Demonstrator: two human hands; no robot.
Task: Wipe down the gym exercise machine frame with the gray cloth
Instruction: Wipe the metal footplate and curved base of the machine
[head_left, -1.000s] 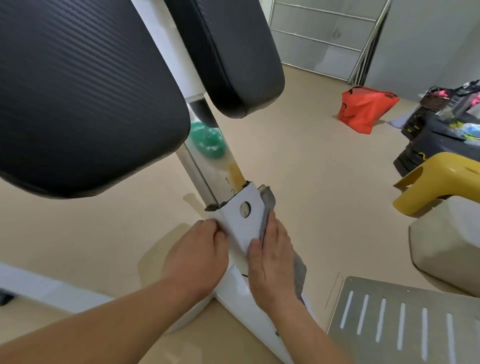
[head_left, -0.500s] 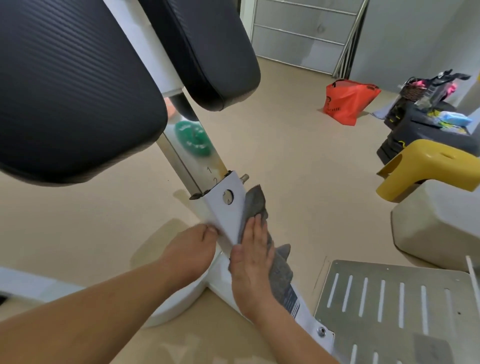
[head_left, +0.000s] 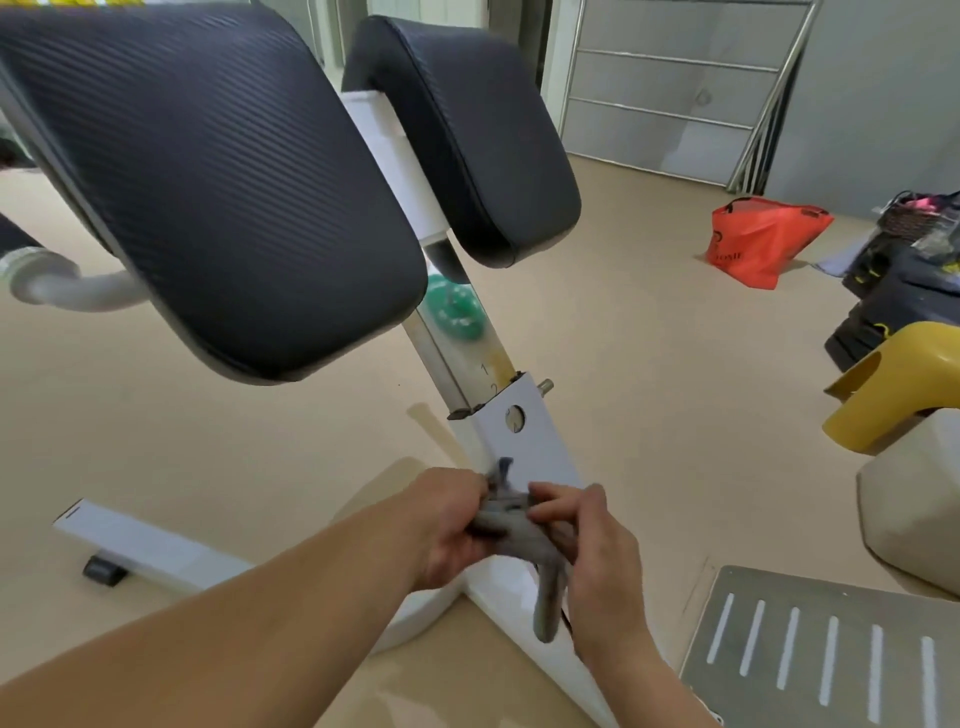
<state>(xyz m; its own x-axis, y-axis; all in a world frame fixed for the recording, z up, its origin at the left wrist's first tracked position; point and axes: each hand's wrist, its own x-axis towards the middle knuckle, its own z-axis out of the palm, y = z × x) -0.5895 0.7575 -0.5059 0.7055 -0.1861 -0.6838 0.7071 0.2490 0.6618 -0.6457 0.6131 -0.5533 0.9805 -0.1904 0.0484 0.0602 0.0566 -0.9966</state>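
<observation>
The gray cloth (head_left: 511, 525) has come off the frame post (head_left: 524, 447). Now the left hand (head_left: 452, 525) and right hand (head_left: 597, 561) sit close together, both pinching the cloth between them, maybe to fold a clean side out. The post stands just behind at 12 o'clock, with the black pads (head_left: 234, 171) beyond at 10 o'clock.

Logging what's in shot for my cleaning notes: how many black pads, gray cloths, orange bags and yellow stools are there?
black pads: 2
gray cloth: 1
orange bag: 1
yellow stool: 1
Total: 5
</observation>
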